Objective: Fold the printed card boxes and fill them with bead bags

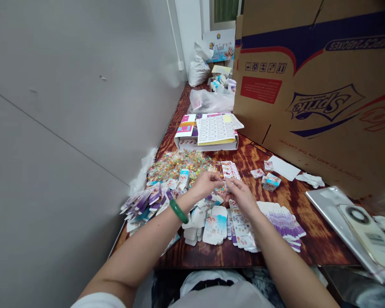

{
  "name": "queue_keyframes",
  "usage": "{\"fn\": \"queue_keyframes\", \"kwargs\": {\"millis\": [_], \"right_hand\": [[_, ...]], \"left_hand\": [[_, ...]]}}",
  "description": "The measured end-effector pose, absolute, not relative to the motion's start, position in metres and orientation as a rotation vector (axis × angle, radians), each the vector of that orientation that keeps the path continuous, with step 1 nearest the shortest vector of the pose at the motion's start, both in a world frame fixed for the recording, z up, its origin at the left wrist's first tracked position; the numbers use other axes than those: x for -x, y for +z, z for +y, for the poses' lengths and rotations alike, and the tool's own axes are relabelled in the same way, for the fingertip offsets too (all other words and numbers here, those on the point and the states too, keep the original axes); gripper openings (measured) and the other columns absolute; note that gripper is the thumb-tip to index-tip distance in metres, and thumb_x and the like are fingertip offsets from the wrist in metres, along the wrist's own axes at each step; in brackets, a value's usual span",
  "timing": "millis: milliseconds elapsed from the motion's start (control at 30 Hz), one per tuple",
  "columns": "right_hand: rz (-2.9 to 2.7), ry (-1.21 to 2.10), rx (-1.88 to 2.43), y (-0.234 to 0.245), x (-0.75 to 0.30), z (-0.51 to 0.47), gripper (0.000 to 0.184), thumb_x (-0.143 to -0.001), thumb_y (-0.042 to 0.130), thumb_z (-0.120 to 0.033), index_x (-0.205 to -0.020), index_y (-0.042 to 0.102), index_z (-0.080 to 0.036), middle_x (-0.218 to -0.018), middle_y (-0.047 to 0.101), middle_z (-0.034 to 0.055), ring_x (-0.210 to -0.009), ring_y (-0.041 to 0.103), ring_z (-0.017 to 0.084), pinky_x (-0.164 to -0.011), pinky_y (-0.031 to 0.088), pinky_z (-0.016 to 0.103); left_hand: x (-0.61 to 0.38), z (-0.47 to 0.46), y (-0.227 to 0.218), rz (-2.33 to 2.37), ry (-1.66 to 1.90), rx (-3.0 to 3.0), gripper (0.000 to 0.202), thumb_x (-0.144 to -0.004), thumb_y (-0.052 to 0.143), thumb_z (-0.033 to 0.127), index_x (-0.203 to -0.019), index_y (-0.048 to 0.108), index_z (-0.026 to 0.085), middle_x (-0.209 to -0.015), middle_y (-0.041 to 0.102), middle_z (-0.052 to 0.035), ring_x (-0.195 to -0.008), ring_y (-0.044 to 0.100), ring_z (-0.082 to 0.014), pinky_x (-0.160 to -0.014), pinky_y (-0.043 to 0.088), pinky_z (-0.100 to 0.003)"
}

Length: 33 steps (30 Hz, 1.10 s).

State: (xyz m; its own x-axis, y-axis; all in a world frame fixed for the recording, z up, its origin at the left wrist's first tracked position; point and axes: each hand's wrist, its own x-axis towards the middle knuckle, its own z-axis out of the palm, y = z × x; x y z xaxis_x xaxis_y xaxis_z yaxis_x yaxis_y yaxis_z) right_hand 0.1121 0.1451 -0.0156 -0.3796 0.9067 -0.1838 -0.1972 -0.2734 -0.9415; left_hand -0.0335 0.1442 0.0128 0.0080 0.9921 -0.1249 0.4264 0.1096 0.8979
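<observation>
Both hands meet above the middle of the table, fingertips close together. My left hand [206,184], with a green bangle [179,211] on its wrist, is closed in a pinch. Opposite it, my right hand [241,195] is pinched too. Whatever sits between the fingertips is too small to name. Just beyond them lies a stack of printed sticker sheets [230,170]. A heap of small shiny colourful packets [179,164] spreads behind the left hand. Flat unfolded cartons [215,224] and more printed sheets [241,224] lie under the wrists.
Purple-and-white cartons [150,199] pile at the left, others fan out [280,222] at the right. Small filled boxes [270,181] stand beside a large cardboard box [308,94]. A phone [365,231] lies right. A white tray with label sheets [216,128] sits behind; a grey wall [67,128] borders the left.
</observation>
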Motion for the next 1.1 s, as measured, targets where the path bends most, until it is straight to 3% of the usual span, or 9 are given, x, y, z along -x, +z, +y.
{"fn": "queue_keyframes", "kwargs": {"millis": [100, 167, 333, 500, 633, 800, 867, 1033, 1100], "right_hand": [[-1.237, 1.709, 1.059, -0.018, -0.117, 0.146, 0.035, -0.062, 0.070, -0.035, -0.091, 0.060, -0.018, -0.049, 0.059, -0.0040, -0.038, 0.048, 0.010, -0.039, 0.037, 0.022], [-1.212, 1.646, 1.107, -0.022, -0.123, 0.149, 0.033, -0.061, 0.071, -0.033, -0.087, 0.061, -0.017, -0.046, 0.057, -0.0043, -0.036, 0.045, 0.009, -0.037, 0.034, 0.021], [-1.165, 1.622, 1.135, -0.031, -0.139, 0.155, 0.032, -0.062, 0.070, -0.034, -0.086, 0.062, -0.014, -0.046, 0.058, -0.0026, -0.036, 0.044, 0.009, -0.038, 0.031, 0.021], [-1.152, 1.624, 1.166, -0.031, -0.139, 0.154, 0.034, -0.062, 0.070, -0.035, -0.086, 0.061, -0.013, -0.044, 0.058, -0.0022, -0.034, 0.043, 0.007, -0.037, 0.030, 0.019], [-1.080, 1.683, 1.135, -0.029, -0.133, 0.154, 0.036, -0.059, 0.072, -0.036, -0.084, 0.059, -0.013, -0.044, 0.058, -0.0020, -0.033, 0.042, 0.007, -0.035, 0.028, 0.019], [-0.977, 1.682, 1.054, -0.022, -0.129, 0.153, 0.037, -0.058, 0.074, -0.035, -0.085, 0.059, -0.014, -0.046, 0.059, -0.0021, -0.036, 0.045, 0.007, -0.037, 0.031, 0.018], [-0.967, 1.665, 1.007, -0.016, -0.130, 0.151, 0.038, -0.060, 0.073, -0.035, -0.088, 0.059, -0.014, -0.047, 0.059, -0.0021, -0.038, 0.045, 0.007, -0.038, 0.032, 0.018], [-1.060, 1.591, 0.974, 0.000, -0.127, 0.147, 0.037, -0.063, 0.072, -0.036, -0.090, 0.058, -0.015, -0.048, 0.059, -0.0028, -0.038, 0.045, 0.007, -0.039, 0.032, 0.018], [-1.121, 1.558, 0.994, 0.005, -0.124, 0.145, 0.035, -0.062, 0.073, -0.036, -0.086, 0.058, -0.016, -0.048, 0.058, -0.0037, -0.039, 0.046, 0.008, -0.039, 0.033, 0.019]], "left_hand": [[0.041, 0.145, 0.014, 1.609, 0.718, -1.547, 0.023, -0.079, 0.053, 0.035, -0.088, 0.061, 0.016, -0.067, 0.061, -0.0012, -0.059, 0.053, -0.0124, -0.056, 0.040, -0.024], [0.047, 0.146, 0.011, 1.708, 0.468, -1.713, 0.030, -0.079, 0.053, 0.038, -0.098, 0.059, 0.016, -0.080, 0.064, -0.0057, -0.073, 0.058, -0.0174, -0.066, 0.043, -0.028], [0.052, 0.146, -0.010, 1.855, 0.015, -1.889, 0.027, -0.056, 0.073, 0.017, -0.080, 0.064, 0.014, -0.095, 0.064, -0.0159, -0.106, 0.048, -0.0349, -0.088, 0.036, -0.040], [0.052, 0.145, -0.014, 1.873, -0.115, -1.964, 0.018, -0.061, 0.067, 0.014, -0.078, 0.066, 0.013, -0.102, 0.060, -0.0186, -0.107, 0.047, -0.0361, -0.089, 0.034, -0.044], [0.056, 0.142, -0.007, 1.880, -0.065, -2.011, 0.019, -0.069, 0.063, 0.024, -0.084, 0.063, 0.014, -0.103, 0.058, -0.0165, -0.105, 0.050, -0.0330, -0.089, 0.035, -0.042], [0.060, 0.137, -0.004, 1.865, 0.094, -2.004, 0.031, -0.078, 0.053, 0.036, -0.101, 0.050, 0.016, -0.086, 0.060, -0.0068, -0.079, 0.057, -0.0211, -0.068, 0.043, -0.029], [0.060, 0.131, -0.004, 1.796, 0.246, -1.985, 0.031, -0.079, 0.051, 0.035, -0.103, 0.047, 0.016, -0.086, 0.059, -0.0048, -0.076, 0.056, -0.0190, -0.065, 0.043, -0.028], [0.050, 0.109, -0.009, 1.576, 0.738, -1.919, 0.057, -0.070, 0.064, 0.024, -0.120, 0.037, 0.018, -0.116, 0.048, -0.0109, -0.108, 0.046, -0.0246, -0.090, 0.038, -0.037], [0.043, 0.102, -0.010, 1.627, 0.787, -1.909, 0.056, -0.068, 0.064, 0.020, -0.119, 0.040, 0.019, -0.117, 0.046, -0.0109, -0.113, 0.043, -0.0261, -0.094, 0.036, -0.040]]}}
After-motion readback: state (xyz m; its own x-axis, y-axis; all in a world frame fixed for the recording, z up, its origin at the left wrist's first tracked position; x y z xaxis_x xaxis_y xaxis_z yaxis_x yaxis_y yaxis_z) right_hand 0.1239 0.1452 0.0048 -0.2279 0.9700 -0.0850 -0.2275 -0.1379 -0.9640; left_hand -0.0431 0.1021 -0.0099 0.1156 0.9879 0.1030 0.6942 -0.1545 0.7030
